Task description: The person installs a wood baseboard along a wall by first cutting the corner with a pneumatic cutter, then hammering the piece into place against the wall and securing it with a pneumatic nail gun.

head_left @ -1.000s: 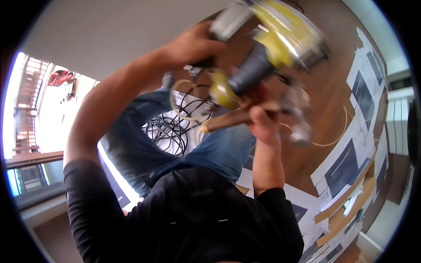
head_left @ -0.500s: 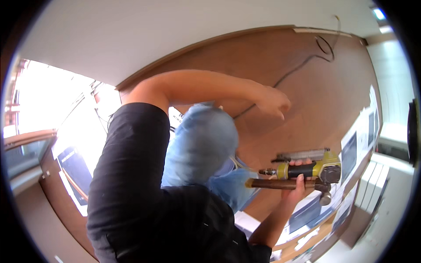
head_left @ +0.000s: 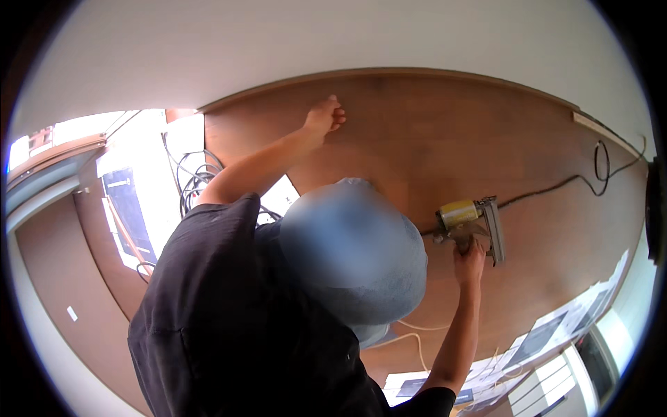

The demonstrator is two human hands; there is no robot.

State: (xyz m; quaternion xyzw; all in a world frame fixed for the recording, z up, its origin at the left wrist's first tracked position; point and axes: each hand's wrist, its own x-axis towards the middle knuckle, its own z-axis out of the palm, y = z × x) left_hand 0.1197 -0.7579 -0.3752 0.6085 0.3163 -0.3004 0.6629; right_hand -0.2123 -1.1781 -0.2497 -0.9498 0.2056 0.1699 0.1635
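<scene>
Yellow nailer [head_left: 460,213], gripped by the right hand [head_left: 470,260], is apart from the baseboard [head_left: 396,71] (laid, fastening unclear); left hand [head_left: 325,117] nearer, grip unclear.

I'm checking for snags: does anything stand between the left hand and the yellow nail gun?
Nothing visible: only brown floor shows between the left hand and the yellow nail gun, held in the right hand. The dark cord shows mostly right of the nail gun.

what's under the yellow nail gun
Brown floor shows around the nail gun, which the right hand grips; a dark cord meets its outline. Whatever lies directly beneath is covered.
</scene>
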